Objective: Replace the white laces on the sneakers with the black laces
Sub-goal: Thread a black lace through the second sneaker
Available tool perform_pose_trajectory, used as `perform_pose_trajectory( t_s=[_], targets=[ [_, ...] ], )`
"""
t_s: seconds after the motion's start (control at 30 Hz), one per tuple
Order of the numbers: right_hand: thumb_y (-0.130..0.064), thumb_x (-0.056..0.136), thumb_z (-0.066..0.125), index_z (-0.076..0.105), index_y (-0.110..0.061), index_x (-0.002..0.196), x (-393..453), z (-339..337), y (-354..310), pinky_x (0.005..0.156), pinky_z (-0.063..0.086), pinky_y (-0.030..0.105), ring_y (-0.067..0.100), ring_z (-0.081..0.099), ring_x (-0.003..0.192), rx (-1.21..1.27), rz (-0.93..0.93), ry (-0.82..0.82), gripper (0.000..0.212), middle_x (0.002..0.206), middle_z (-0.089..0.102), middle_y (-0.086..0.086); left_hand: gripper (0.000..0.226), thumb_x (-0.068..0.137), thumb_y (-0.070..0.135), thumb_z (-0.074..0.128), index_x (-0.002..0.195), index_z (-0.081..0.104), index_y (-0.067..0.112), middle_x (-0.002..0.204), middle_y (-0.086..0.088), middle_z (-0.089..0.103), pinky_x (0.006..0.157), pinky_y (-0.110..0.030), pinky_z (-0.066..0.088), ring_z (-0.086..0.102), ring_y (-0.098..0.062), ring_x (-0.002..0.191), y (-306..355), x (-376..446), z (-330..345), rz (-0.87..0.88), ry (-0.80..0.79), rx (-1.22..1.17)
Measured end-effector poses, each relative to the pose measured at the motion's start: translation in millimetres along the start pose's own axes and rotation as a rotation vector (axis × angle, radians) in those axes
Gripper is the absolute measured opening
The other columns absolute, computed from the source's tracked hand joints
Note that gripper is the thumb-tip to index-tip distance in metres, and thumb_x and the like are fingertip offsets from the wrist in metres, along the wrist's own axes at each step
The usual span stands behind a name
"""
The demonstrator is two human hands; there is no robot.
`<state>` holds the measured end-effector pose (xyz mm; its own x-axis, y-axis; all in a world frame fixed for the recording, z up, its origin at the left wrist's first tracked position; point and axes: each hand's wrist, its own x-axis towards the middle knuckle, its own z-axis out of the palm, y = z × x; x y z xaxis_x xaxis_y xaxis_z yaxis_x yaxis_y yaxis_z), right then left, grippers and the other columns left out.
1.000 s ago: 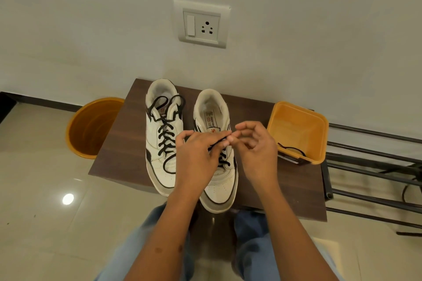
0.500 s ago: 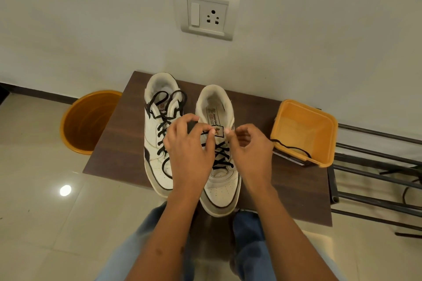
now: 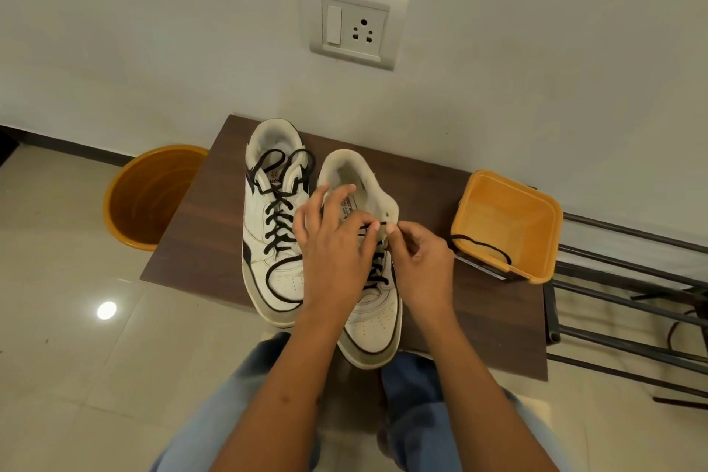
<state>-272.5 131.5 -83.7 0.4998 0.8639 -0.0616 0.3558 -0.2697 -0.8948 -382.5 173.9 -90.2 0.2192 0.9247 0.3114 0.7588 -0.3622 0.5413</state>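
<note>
On a dark wooden table [image 3: 199,241] set against a pale wall, two white sneakers stand side by side, toes pointing toward the near edge. Toward the left edge, the left sneaker [image 3: 274,230] is fully threaded with a black lace [image 3: 281,220], its loose ends looping over the collar and curling down across the toe. Beside it, nearer the middle of the table, the right sneaker [image 3: 373,314] has a second black lace [image 3: 377,268] crossing its lower eyelets. Both hands work at the upper eyelets of this shoe. The left hand [image 3: 337,245] lies over the tongue, fingers spread and partly curled, its thumb and forefinger meeting at the lace; this grip is a light pinch. The right hand [image 3: 421,261] has its fingers curled in, thumb and forefinger closed on the same lace at the shoe's right eyelet row. At the right edge of the table sits a square orange tub [image 3: 505,222], with a black cord [image 3: 482,243] draped over its near rim. On the tiled floor past the left edge stands a round orange bucket [image 3: 147,195]. A switch and socket plate [image 3: 356,25] is fixed to the wall above.
</note>
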Motion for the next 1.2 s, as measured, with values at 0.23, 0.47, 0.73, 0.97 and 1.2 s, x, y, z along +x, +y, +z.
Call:
perform_pose_trajectory(
  t_s=[0.23, 0.47, 0.73, 0.97, 1.2],
  targets=[
    [-0.023, 0.096, 0.059, 0.071, -0.019, 0.101, -2, 3, -2, 0.065, 0.046, 0.007, -0.005, 0.064, 0.078, 0.034, -0.005, -0.02, 0.014, 0.082, 0.067, -0.017, 0.013, 0.087, 0.037, 0.066, 0.086, 0.073, 0.025, 0.136, 0.001, 0.054, 0.113, -0.046, 0.015, 0.028, -0.024, 0.139, -2, 2, -2, 0.011, 0.011, 0.066],
    [-0.026, 0.096, 0.061, 0.071, -0.02, 0.101, -4, 2, -3, 0.07, 0.046, 0.007, -0.006, 0.065, 0.082, 0.046, -0.052, -0.041, 0.013, 0.085, 0.068, -0.017, 0.01, 0.087, 0.032, 0.07, 0.086, 0.073, 0.023, 0.134, 0.0, 0.056, 0.113, -0.049, 0.017, 0.03, -0.025, 0.136, -2, 3, -2, 0.084, 0.045, 0.124],
    [-0.02, 0.097, 0.059, 0.07, -0.023, 0.107, -4, 2, 0, 0.074, 0.052, 0.012, -0.003, 0.066, 0.085, 0.075, -0.033, -0.038, 0.015, 0.091, 0.071, -0.013, 0.003, 0.081, 0.024, 0.074, 0.079, 0.076, 0.026, 0.135, 0.001, 0.056, 0.111, -0.053, 0.017, 0.03, -0.029, 0.136, -6, 3, -6, 0.004, 0.044, 0.049],
    [-0.011, 0.09, 0.067, 0.074, -0.019, 0.097, 1, -3, 3, 0.073, 0.057, 0.023, 0.004, 0.069, 0.078, 0.107, 0.024, -0.037, 0.013, 0.083, 0.073, -0.008, 0.014, 0.073, 0.024, 0.083, 0.077, 0.076, 0.036, 0.136, 0.007, 0.055, 0.11, -0.056, 0.014, 0.026, -0.027, 0.136, -9, 7, -12, -0.019, -0.033, 0.008],
    [-0.011, 0.089, 0.069, 0.075, -0.016, 0.094, 1, 0, 2, 0.069, 0.054, 0.017, 0.005, 0.069, 0.073, 0.104, 0.02, -0.03, 0.01, 0.078, 0.073, -0.007, 0.014, 0.071, 0.03, 0.084, 0.075, 0.071, 0.035, 0.139, 0.005, 0.05, 0.109, -0.059, 0.016, 0.025, -0.031, 0.136, -5, 4, -14, -0.125, -0.023, 0.079]
  ],
)
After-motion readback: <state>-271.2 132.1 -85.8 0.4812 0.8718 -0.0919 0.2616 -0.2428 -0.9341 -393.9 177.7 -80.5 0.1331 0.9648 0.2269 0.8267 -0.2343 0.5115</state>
